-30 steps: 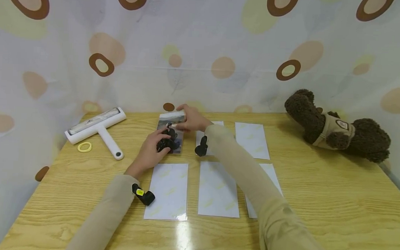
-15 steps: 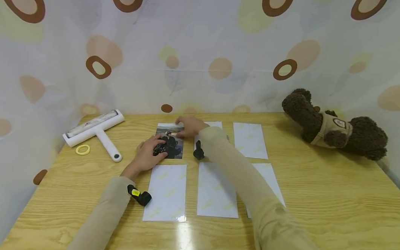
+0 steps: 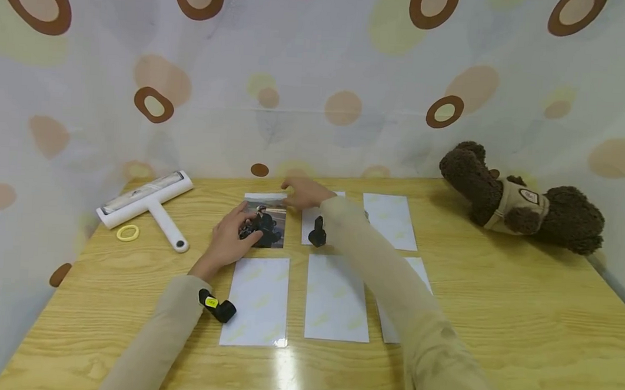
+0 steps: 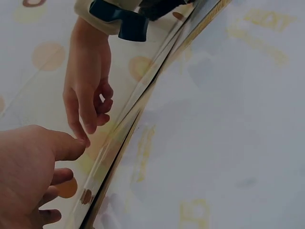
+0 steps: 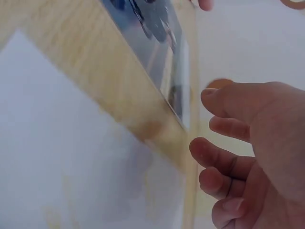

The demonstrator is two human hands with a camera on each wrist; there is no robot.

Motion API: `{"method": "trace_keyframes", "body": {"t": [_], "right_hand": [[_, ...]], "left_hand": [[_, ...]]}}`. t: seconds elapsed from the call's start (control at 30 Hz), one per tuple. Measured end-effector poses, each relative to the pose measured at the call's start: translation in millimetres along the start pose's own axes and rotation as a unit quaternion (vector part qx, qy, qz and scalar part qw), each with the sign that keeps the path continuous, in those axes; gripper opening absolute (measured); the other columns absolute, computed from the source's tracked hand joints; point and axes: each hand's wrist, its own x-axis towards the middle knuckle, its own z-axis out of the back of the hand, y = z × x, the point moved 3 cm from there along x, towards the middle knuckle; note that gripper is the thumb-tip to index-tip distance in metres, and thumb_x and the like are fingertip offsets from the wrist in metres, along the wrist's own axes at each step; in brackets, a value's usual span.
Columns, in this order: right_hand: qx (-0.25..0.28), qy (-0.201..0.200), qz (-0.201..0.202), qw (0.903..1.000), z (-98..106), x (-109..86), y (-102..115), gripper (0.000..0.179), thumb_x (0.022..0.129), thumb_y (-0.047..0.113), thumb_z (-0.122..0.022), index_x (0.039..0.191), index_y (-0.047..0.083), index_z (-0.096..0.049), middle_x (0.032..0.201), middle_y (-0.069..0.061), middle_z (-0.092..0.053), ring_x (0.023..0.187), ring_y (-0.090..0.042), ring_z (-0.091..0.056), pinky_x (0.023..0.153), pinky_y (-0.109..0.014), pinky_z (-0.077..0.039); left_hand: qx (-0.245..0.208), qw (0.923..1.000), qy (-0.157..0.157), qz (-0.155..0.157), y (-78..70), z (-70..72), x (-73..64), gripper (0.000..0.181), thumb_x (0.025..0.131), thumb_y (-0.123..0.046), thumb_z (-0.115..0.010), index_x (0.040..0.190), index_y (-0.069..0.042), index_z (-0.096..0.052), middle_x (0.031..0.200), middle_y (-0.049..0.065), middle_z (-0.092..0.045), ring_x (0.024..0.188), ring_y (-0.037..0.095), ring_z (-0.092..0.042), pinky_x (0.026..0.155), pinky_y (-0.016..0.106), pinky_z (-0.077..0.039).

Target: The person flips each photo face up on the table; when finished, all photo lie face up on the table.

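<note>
Black and grey, the photo (image 3: 268, 228) lies between the two hands in the head view, its longer side seemingly running away from the person, with the left hand (image 3: 231, 232) reaching over its left edge and the right hand (image 3: 307, 193) nearest its far right corner. From the left wrist, the left thumb and fingers stand apart, nothing pinched, while the right hand hangs beyond, fingers downward. At the right wrist, that corner points towards the right hand, whose loosely bent fingers and thumb are parted, holding nothing, just beside it.
</note>
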Motion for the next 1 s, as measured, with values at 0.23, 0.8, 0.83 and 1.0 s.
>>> {"method": "trace_keyframes", "body": {"t": [0.23,0.8,0.83,1.0], "right_hand": [[0.007,-0.004,-0.001,1.0000,16.6,-15.2,-22.7,0.043,0.097,0.026,-0.054,0.135,0.007,-0.051,0.136,-0.013,-0.054,0.110,-0.027,-0.059,0.099,-0.042,-0.044],[-0.034,0.027,-0.025,0.9987,21.4,-50.5,-64.3,0.062,0.089,0.037,-0.068,0.137,0.005,-0.048,0.140,-0.020,-0.045,0.131,-0.036,-0.036,0.109,-0.050,-0.032],[-0.036,0.033,-0.038,0.9981,21.4,-52.1,-65.5,0.065,0.088,0.040,-0.069,0.138,0.006,-0.047,0.143,-0.021,-0.041,0.133,-0.037,-0.033,0.109,-0.051,-0.032],[-0.032,0.060,-0.084,0.9941,20.4,-58.2,-69.3,0.079,0.082,0.050,-0.071,0.145,0.013,-0.039,0.147,-0.022,-0.027,0.137,-0.037,-0.025,0.107,-0.057,-0.032]], "left_hand": [[0.013,0.9998,0.009,-0.009,-5.9,-1.6,8.8,0.046,0.091,-0.022,-0.064,0.131,0.001,-0.054,0.157,0.019,-0.024,0.142,0.043,-0.023,0.108,0.069,-0.015],[0.099,0.9859,0.114,-0.073,-43.8,-35.0,36.9,0.054,0.091,-0.032,-0.064,0.135,-0.002,-0.052,0.153,0.018,-0.034,0.140,0.041,-0.027,0.109,0.066,-0.015],[0.112,0.9840,0.114,-0.078,-45.9,-37.9,38.2,0.054,0.091,-0.034,-0.064,0.134,-0.002,-0.052,0.152,0.018,-0.036,0.140,0.040,-0.029,0.108,0.065,-0.017],[0.148,0.9784,0.120,-0.081,-52.8,-47.9,42.4,0.057,0.091,-0.042,-0.062,0.134,-0.005,-0.053,0.150,0.016,-0.039,0.138,0.039,-0.031,0.107,0.058,-0.022]]}}
